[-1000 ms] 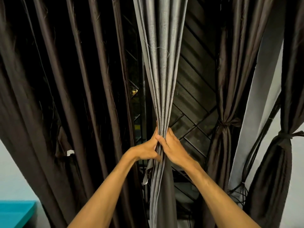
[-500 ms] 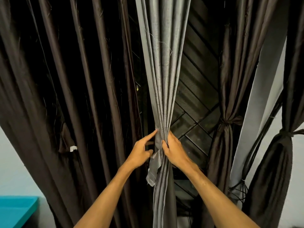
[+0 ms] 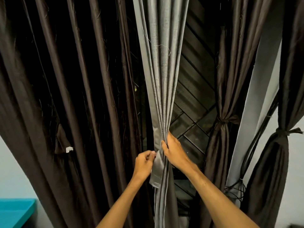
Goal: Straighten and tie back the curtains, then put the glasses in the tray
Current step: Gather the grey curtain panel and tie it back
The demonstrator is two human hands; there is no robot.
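Your right hand [image 3: 175,152] grips the grey curtain [image 3: 162,79] where its pleats are drawn into a narrow bunch. Its fingers [image 3: 165,144] are curled round the bunch from the right and the thumb lies along the far side. The cloth fans out wide above those fingers and hangs straight down below them, between your two forearms.

Your left hand [image 3: 143,164] is just below and to the left of the right one. Its fingers [image 3: 150,154] are bent in and pinch the upper edge of a short grey fabric strip [image 3: 156,172]. That strip hangs loose against the curtain's left edge, directly under your right fingers. You cannot tell from here whether it is sewn to the curtain.

To the left of your left fingers a dark brown curtain [image 3: 65,96] falls in long loose folds, with a small white tag [image 3: 69,149] on it at about finger height. Right of your right fingers, behind the grey cloth, is a dark window grille [image 3: 197,99] with diagonal bars. Further right hangs a brown curtain [image 3: 220,145] cinched by a knot a little above finger level, then a pale grey panel [image 3: 258,104], then a second knotted brown curtain [image 3: 278,162]. Low and far left of your hands shows the corner of a teal desk [image 3: 14,213].
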